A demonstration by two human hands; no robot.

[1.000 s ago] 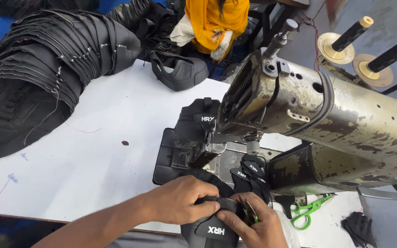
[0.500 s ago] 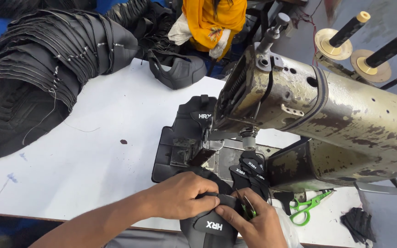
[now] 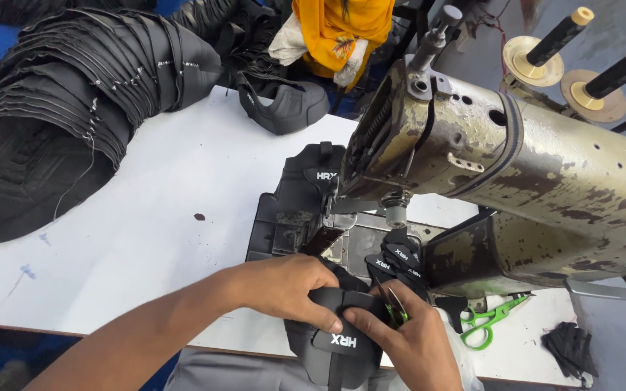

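My left hand [image 3: 284, 286] grips the top of a black padded shoe-tongue piece [image 3: 335, 347] at the near edge of the white table [image 3: 168, 217], just in front of the sewing machine [image 3: 501, 166]. My right hand [image 3: 407, 340] pinches the same piece from the right, its fingers over a small green thread snipper [image 3: 398, 311]. A stack of small black pieces [image 3: 400, 257] lies by the machine bed. Another black tongue piece [image 3: 313, 181] rests behind the needle area.
A big fanned pile of black shoe parts [image 3: 67, 116] fills the left of the table. A single black part [image 3: 284, 105] lies at the back. Green scissors [image 3: 487, 322] and a black scrap [image 3: 570, 351] sit at the right. Two thread spindles [image 3: 581, 51] stand behind the machine.
The view has shifted slightly. Both hands stay on the black tongue piece, which has slid a little toward me.
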